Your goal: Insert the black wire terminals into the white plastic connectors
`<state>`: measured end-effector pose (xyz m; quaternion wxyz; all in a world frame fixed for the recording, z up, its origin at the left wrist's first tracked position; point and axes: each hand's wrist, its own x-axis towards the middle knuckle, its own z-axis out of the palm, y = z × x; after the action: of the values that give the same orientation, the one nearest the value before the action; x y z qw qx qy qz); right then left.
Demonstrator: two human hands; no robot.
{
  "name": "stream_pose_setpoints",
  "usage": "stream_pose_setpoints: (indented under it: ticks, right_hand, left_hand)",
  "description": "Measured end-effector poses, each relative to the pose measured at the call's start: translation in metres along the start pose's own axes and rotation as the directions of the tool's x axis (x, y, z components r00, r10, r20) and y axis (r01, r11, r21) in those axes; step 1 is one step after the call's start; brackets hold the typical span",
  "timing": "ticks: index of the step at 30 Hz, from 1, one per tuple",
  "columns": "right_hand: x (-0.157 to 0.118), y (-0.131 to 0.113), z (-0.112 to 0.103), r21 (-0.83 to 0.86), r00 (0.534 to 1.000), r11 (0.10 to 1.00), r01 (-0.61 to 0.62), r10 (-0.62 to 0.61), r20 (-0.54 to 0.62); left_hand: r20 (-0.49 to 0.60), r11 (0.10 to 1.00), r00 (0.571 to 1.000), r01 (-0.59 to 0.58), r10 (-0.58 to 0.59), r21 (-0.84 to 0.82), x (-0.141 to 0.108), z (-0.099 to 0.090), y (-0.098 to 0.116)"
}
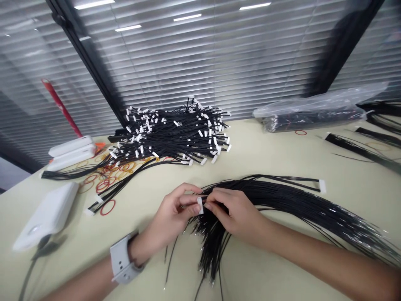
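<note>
Between thumb and fingers, my left hand (179,209) pinches a small white connector (201,205). Just to its right, my right hand (233,209) is closed in a pinch at the connector's side; it seems to grip a thin black wire, mostly hidden by the fingers. Beneath both hands lies a thick bundle of loose black wires (282,196), with shiny metal tips at its right end and at its near end. A finished-looking cable with a white connector (322,186) rests along the bundle's far side.
Behind is a large pile of black cables with white connectors (175,133). Red and yellow rubber bands (108,182) lie scattered at left, near a white power bank (46,217) with a cord. A plastic-wrapped bundle (313,115) and more wires (360,150) lie at right. Window blinds border the table.
</note>
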<state>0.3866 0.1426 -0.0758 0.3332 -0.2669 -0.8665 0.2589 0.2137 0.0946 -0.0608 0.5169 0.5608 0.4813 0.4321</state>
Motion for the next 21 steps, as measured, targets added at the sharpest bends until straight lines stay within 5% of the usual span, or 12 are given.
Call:
stream_pose_setpoints:
  ticks: [16, 21]
  right_hand:
    - [-0.001, 0.002, 0.001, 0.012, 0.999, 1.000, -0.001, 0.001, 0.032]
    - [0.003, 0.001, -0.007, 0.060, 0.998, 0.998, 0.005, -0.009, 0.061]
  left_hand:
    - [-0.003, 0.989, 0.999, 0.044, -0.045, -0.140, 0.003, -0.002, -0.002]
    - [-0.025, 1.000, 1.000, -0.004, 0.004, -0.013, 0.005, -0.001, 0.006]
